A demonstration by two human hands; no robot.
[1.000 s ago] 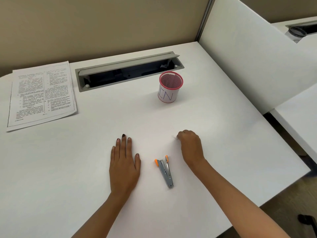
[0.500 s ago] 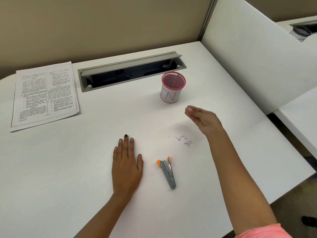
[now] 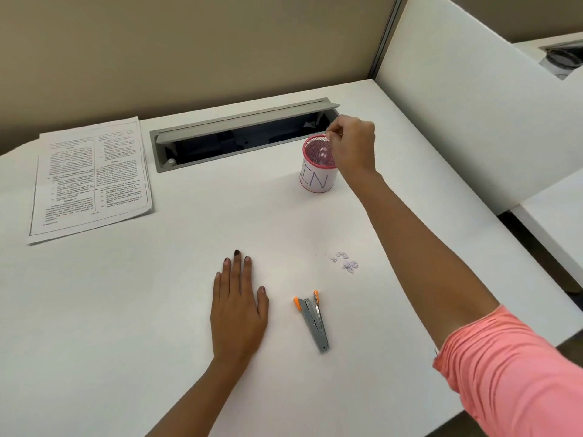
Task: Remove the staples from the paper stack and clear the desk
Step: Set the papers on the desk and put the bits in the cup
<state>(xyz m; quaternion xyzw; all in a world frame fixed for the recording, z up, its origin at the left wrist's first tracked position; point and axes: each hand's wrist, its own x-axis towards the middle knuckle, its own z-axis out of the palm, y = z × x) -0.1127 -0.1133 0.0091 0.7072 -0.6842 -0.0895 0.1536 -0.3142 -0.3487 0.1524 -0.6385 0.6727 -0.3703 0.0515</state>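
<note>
My right hand [image 3: 351,146] hovers over the rim of the pink mesh cup [image 3: 317,179] labelled "IN", its fingertips pinched together on something tiny that looks like a staple. My left hand [image 3: 238,307] lies flat on the white desk [image 3: 126,310], fingers straight. A grey staple remover with orange tips [image 3: 313,321] lies just right of my left hand. A small heap of removed staples and pale bits [image 3: 346,262] sits on the desk beyond the remover. The printed paper stack [image 3: 90,178] lies at the far left.
A grey cable tray [image 3: 243,134] with its lid raised is set into the desk behind the cup. A white partition [image 3: 473,105] runs along the right side, and the desk's right edge falls off near my right arm.
My right hand rose from the small heap near the staple remover and moved back and up to the cup's rim, fingers pinched. My left hand stayed flat.
</note>
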